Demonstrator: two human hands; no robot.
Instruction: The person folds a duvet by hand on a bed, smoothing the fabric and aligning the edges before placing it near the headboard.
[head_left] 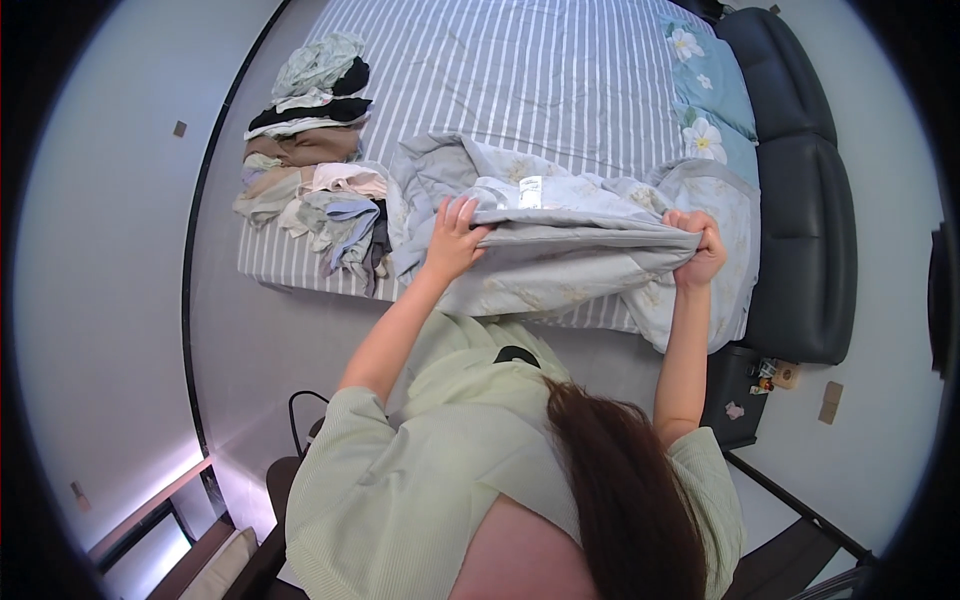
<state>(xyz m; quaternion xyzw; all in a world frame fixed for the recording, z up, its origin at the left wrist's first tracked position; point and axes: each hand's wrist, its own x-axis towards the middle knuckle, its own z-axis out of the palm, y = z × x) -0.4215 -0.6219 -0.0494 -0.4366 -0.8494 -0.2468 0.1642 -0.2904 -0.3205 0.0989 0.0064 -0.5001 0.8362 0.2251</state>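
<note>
Grey quilt edge stretches taut between both raised arms, left hand and right hand each clenched on it, striped bed open beyond

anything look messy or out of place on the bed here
Mostly the clothes pile at the bed's left edge: loosely heaped, some pieces hanging over the side. The pale quilt, held by the left hand and right hand, is bunched, not flat.
</note>
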